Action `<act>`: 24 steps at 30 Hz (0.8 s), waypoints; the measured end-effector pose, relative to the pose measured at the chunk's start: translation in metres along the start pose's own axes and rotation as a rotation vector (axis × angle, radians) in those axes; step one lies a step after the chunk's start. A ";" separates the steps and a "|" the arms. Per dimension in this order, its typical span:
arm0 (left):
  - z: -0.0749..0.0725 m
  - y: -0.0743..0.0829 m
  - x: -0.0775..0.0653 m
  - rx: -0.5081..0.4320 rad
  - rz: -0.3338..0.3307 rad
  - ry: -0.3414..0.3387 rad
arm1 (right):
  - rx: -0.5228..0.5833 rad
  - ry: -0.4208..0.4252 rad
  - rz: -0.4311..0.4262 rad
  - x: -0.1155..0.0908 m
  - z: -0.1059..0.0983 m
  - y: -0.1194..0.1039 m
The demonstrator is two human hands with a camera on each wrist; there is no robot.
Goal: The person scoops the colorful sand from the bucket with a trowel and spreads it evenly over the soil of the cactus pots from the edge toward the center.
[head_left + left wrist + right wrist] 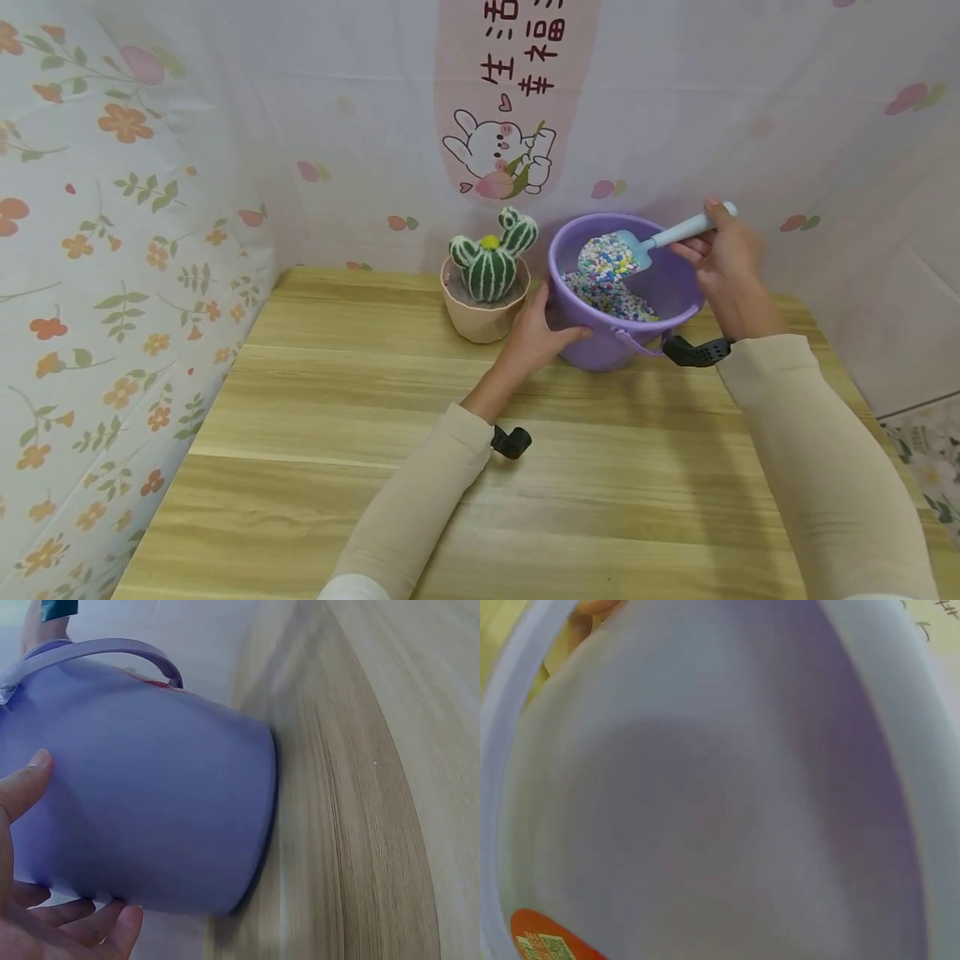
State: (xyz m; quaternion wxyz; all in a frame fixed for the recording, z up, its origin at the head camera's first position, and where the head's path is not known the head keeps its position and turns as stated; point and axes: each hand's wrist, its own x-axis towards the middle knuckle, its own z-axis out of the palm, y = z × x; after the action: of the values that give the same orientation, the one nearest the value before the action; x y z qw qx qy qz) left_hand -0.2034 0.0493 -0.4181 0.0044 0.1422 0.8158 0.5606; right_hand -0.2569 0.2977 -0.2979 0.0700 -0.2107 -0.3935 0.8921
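Note:
With its handle pinched in my right hand [729, 260], a light blue hand shovel [645, 247] is held over the mouth of a purple bucket [596, 350]. A heap of small multicoloured beads [604, 257] fills the shovel's blade. More beads of the same kind [615, 300] lie inside the bucket. My left hand [534, 335] grips the bucket's left side. In the left wrist view its thumb [28, 784] lies on the bucket wall and its fingers [97, 926] curve along the underside of the view. The right wrist view shows mostly blurred bucket wall [705, 825]; the shovel is out of that view.
A knitted green cactus [491, 271] in a pale pink pot [480, 323] stands just left of the bucket, close to my left hand. The wooden table [300, 467] meets a printed cloth [337, 108] at its back. The bucket's handle [637, 343] hangs at its front.

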 end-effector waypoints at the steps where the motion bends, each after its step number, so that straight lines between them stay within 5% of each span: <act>1: -0.001 -0.001 -0.001 -0.002 0.003 -0.006 | 0.009 -0.003 0.002 0.000 -0.002 0.000; 24: -0.025 0.003 -0.019 0.077 0.064 -0.107 | 0.184 -0.066 0.062 -0.027 -0.029 -0.006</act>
State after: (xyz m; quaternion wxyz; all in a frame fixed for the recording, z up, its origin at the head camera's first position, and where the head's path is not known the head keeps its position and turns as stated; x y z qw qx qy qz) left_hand -0.1886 0.0225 -0.4090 0.0246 0.1979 0.8305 0.5200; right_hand -0.2206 0.3132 -0.3023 0.0481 -0.1859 -0.3052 0.9327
